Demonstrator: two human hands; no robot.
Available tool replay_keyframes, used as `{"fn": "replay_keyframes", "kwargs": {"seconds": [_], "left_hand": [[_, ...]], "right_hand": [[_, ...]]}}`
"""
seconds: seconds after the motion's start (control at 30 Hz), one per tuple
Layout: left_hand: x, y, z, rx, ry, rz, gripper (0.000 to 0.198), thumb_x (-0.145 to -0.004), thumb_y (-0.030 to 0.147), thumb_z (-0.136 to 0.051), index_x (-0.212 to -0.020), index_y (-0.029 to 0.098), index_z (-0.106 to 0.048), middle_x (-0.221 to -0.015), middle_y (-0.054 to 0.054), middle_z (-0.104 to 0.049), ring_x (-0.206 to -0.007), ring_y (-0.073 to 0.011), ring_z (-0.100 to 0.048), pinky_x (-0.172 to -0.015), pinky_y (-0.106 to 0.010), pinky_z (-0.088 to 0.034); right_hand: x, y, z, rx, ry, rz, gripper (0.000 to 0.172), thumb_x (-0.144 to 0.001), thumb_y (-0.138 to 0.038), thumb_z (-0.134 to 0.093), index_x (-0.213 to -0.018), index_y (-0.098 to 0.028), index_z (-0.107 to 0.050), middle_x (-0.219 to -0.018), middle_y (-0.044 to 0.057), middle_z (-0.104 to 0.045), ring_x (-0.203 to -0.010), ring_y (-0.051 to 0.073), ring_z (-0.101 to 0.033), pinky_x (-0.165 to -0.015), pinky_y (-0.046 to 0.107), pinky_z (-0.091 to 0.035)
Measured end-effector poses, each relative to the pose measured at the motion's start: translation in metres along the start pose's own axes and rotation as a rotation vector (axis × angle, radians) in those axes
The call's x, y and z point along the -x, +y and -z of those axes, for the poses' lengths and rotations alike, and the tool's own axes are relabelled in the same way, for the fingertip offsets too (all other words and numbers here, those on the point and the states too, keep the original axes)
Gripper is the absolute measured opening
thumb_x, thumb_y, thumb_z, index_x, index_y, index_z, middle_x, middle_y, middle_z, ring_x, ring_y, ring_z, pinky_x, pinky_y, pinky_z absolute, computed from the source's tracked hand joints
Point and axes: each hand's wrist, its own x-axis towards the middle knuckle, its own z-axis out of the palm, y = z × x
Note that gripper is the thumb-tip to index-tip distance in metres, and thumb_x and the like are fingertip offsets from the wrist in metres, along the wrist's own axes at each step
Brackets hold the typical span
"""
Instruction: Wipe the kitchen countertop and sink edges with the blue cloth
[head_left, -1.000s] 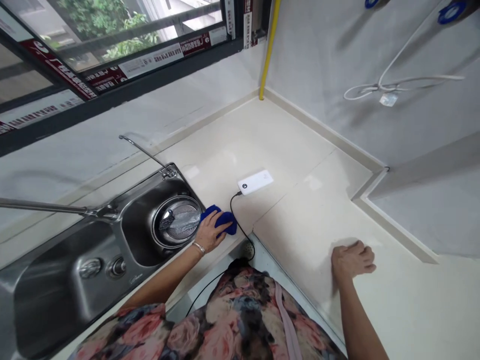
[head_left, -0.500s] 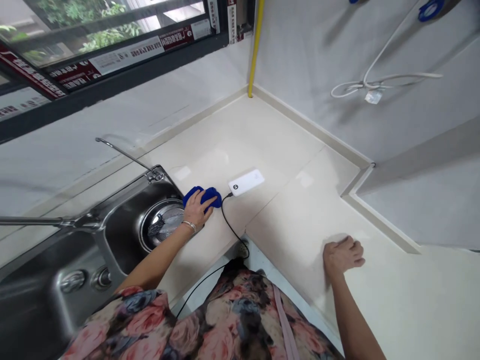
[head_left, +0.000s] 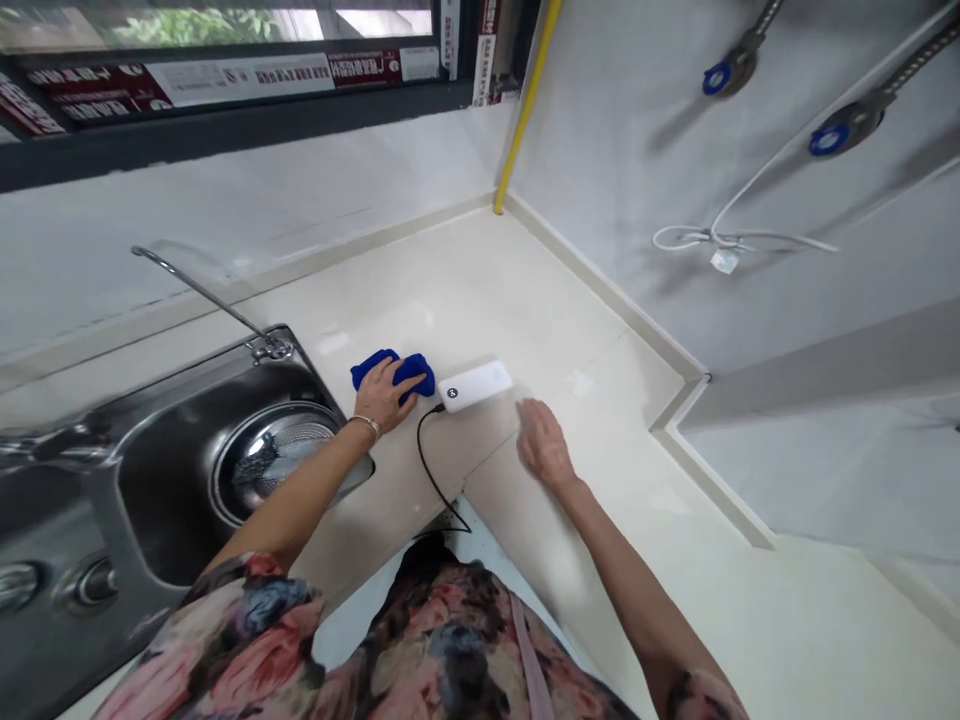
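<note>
My left hand (head_left: pixel 382 397) is closed over a bunched blue cloth (head_left: pixel 415 376) on the pale countertop (head_left: pixel 442 265), just right of the sink. A white power bank (head_left: pixel 477 384) lies flat beside the cloth, and a black cable (head_left: pixel 422 452) runs from its left end toward my body. My right hand (head_left: pixel 545 440) is close to the power bank's right end, with a small gap between them. Nothing shows in that hand, and its fingers are loosely bent and a little blurred.
At left is a steel sink (head_left: pixel 161 510) with a metal basin (head_left: pixel 225 455) and colander in it, and a thin faucet (head_left: pixel 199 290) behind. A yellow pipe (head_left: pixel 527 105) rises at the corner. A tied white cable (head_left: pixel 712 236) and blue-capped pipe ends (head_left: pixel 829 138) are at the right wall.
My right hand has swung left across the counter to near the power bank. My left hand remains on the cloth by the sink. The camera view has shifted.
</note>
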Motion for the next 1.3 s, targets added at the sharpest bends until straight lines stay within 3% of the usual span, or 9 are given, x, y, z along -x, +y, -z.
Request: {"fn": "replay_keyframes", "kwargs": {"seconds": [0.1, 0.2, 0.33, 0.47, 0.63, 0.83, 1.07, 1.17, 1.3], "left_hand": [[-0.01, 0.004, -0.007, 0.023, 0.023, 0.072, 0.042, -0.094, 0.039, -0.057, -0.132, 0.034, -0.073, -0.152, -0.011, -0.053, -0.149, -0.0392, -0.038, -0.119, -0.063, -0.034], [-0.015, 0.007, -0.011, 0.046, 0.035, 0.104, 0.042, -0.094, 0.04, -0.058, -0.133, 0.035, -0.072, -0.153, -0.01, -0.051, -0.149, -0.0391, -0.037, -0.12, -0.063, -0.032], [-0.013, 0.008, -0.012, 0.06, 0.035, 0.106, 0.041, -0.093, 0.038, -0.059, -0.132, 0.037, -0.072, -0.155, -0.009, -0.05, -0.15, -0.0382, -0.036, -0.121, -0.062, -0.032], [-0.01, 0.008, -0.012, 0.064, 0.048, 0.097, 0.042, -0.092, 0.036, -0.062, -0.132, 0.036, -0.072, -0.154, -0.009, -0.051, -0.149, -0.0381, -0.037, -0.12, -0.061, -0.034], [-0.01, 0.009, -0.012, 0.072, 0.072, 0.095, 0.042, -0.091, 0.035, -0.063, -0.131, 0.036, -0.073, -0.153, -0.009, -0.052, -0.148, -0.039, -0.039, -0.118, -0.062, -0.037], [-0.009, 0.008, -0.013, 0.071, 0.079, 0.091, 0.04, -0.092, 0.035, -0.062, -0.13, 0.035, -0.074, -0.152, -0.011, -0.053, -0.148, -0.0392, -0.039, -0.117, -0.062, -0.038], [-0.014, 0.006, -0.014, 0.079, 0.063, 0.032, 0.041, -0.094, 0.036, -0.06, -0.133, 0.033, -0.072, -0.154, -0.011, -0.052, -0.149, -0.0409, -0.038, -0.118, -0.064, -0.037], [-0.029, 0.015, -0.023, 0.111, 0.06, -0.004, 0.042, -0.095, 0.035, -0.058, -0.135, 0.032, -0.072, -0.156, -0.012, -0.052, -0.15, -0.0409, -0.037, -0.119, -0.064, -0.036], [-0.047, 0.044, -0.042, 0.177, 0.052, -0.057, 0.044, -0.095, 0.032, -0.057, -0.137, 0.029, -0.07, -0.159, -0.013, -0.048, -0.151, -0.0402, -0.036, -0.121, -0.064, -0.034]], "right_hand": [[-0.06, -0.016, -0.003, 0.069, -0.207, 0.119, 0.076, -0.089, -0.013, -0.047, -0.163, -0.011, -0.027, -0.172, 0.012, -0.026, -0.162, 0.029, -0.01, -0.133, 0.054, -0.02], [-0.104, -0.027, -0.007, 0.119, -0.346, 0.214, 0.089, -0.081, -0.009, -0.054, -0.165, -0.011, -0.022, -0.175, 0.011, -0.016, -0.163, 0.03, -0.005, -0.134, 0.054, -0.007], [-0.143, -0.025, -0.012, 0.106, -0.495, 0.27, 0.099, -0.077, -0.01, -0.064, -0.165, -0.007, -0.017, -0.173, 0.016, -0.022, -0.162, 0.034, -0.009, -0.132, 0.058, 0.0], [-0.157, -0.011, -0.013, 0.043, -0.542, 0.371, 0.098, -0.077, -0.013, -0.068, -0.163, -0.008, -0.02, -0.164, 0.019, -0.038, -0.156, 0.037, -0.027, -0.132, 0.059, -0.01], [-0.147, 0.002, -0.012, -0.066, -0.391, 0.515, 0.101, -0.08, -0.016, -0.062, -0.166, -0.017, -0.009, -0.153, 0.019, -0.05, -0.141, 0.035, -0.046, -0.125, 0.062, -0.031], [-0.115, 0.004, -0.004, -0.131, -0.244, 0.504, 0.095, -0.084, -0.021, -0.057, -0.166, -0.019, -0.009, -0.15, 0.018, -0.05, -0.14, 0.035, -0.048, -0.121, 0.064, -0.037], [-0.052, 0.004, 0.027, -0.046, -0.143, 0.528, 0.085, -0.093, -0.023, -0.052, -0.167, -0.017, -0.01, -0.153, 0.02, -0.049, -0.147, 0.036, -0.042, -0.119, 0.065, -0.04], [-0.027, 0.005, 0.039, -0.001, -0.167, 0.5, 0.083, -0.095, -0.024, -0.051, -0.167, -0.017, -0.01, -0.151, 0.019, -0.051, -0.145, 0.035, -0.044, -0.118, 0.066, -0.042], [-0.007, 0.006, 0.054, 0.017, -0.165, 0.43, 0.08, -0.096, -0.026, -0.052, -0.166, -0.019, -0.014, -0.151, 0.019, -0.052, -0.143, 0.035, -0.048, -0.116, 0.066, -0.044]]}}
